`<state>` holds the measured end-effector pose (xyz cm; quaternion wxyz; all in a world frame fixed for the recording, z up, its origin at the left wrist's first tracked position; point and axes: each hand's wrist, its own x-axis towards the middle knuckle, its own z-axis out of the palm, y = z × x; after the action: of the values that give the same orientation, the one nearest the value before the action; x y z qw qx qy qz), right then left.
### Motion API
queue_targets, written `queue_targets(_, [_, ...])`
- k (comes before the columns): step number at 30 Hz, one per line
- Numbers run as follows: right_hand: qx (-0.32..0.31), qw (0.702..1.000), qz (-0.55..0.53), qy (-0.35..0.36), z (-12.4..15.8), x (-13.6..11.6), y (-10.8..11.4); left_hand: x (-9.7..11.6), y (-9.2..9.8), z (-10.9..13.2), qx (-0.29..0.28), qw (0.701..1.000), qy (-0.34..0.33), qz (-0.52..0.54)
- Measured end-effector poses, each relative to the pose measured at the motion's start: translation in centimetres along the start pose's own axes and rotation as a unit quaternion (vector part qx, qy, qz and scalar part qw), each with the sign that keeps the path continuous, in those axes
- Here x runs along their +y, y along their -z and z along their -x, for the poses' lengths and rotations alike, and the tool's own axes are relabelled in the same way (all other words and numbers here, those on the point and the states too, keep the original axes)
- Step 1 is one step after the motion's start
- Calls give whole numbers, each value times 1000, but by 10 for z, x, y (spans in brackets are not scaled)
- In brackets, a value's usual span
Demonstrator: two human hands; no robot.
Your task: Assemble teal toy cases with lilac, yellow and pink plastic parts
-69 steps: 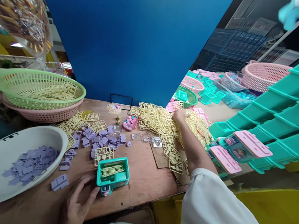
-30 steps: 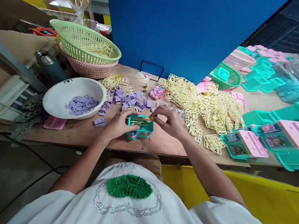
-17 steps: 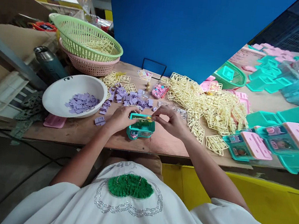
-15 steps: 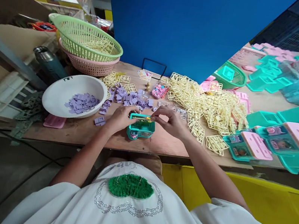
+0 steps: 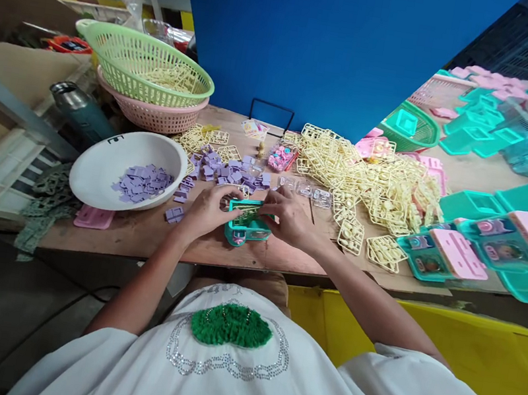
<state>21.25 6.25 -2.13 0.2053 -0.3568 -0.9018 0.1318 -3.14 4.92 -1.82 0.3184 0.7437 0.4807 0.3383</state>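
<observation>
A small teal toy case [image 5: 247,226] lies on the wooden table [image 5: 146,242] right in front of me, with a cream plastic frame inside it. My left hand [image 5: 209,209] curls around the case's left side, fingers closed on its edge. My right hand [image 5: 291,215] grips its right side, fingers pressed down over the top edge. A heap of cream part frames [image 5: 371,181] spreads out to the right of my hands. Loose purple pieces [image 5: 228,170] lie just beyond the case.
A white bowl [image 5: 99,161] holds purple pieces at the left. Behind it a green basket [image 5: 144,65] sits in a pink one. Teal and pink toy cases [image 5: 456,251] crowd the right side. A blue panel [image 5: 319,39] stands behind the table. A yellow bin [image 5: 492,367] is below right.
My right hand came back from the cream heap to the teal case. Both hands have since closed lower over the case, and the view shifted slightly.
</observation>
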Motion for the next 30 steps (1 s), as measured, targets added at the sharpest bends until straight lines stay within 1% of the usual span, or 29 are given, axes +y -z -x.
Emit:
queue_targets(2, [-3, 1000, 6, 13, 2, -4, 4, 0, 1, 5, 6, 1000, -4, 10])
queue_targets(6, [21, 1000, 13, -8, 6, -7, 12, -1, 1, 9, 22, 1000, -13, 0])
queue_targets(8, [19, 999, 24, -7, 8, -6, 12, -2, 0, 8, 18, 1000, -18, -8])
queue_targets(11, [10, 1000, 21, 2, 12, -6, 9, -3, -3, 5, 0, 999, -16, -29])
queue_targets(14, [37, 999, 10, -10, 15, -7, 7, -2, -7, -3, -12, 998, -9, -64])
queue_targets(18, [46, 999, -16, -15, 17, -4, 5, 1, -7, -12, -24, 995, -14, -96])
queue_targets(20, [72, 996, -35, -33, 22, -2, 4, 2, -5, -10, -14, 996, -29, -84])
queue_targets(23, [132, 988, -54, -64, 38, -3, 4, 1, -7, 5, 22, 998, -51, -13])
queue_targets(25, [162, 982, -57, -80, 52, -1, 9, -6, -12, 18, 30, 999, -21, 31])
queue_targets(27, [193, 975, -47, -100, 66, 5, 21, -16, -22, 28, 21, 999, -6, 25])
queue_targets(28, [213, 970, -37, -114, 73, 11, 30, -21, -27, 31, 30, 999, -18, 14])
queue_targets(30, [266, 951, -10, -154, 89, 26, 56, -28, -37, 34, 52, 998, -46, 4])
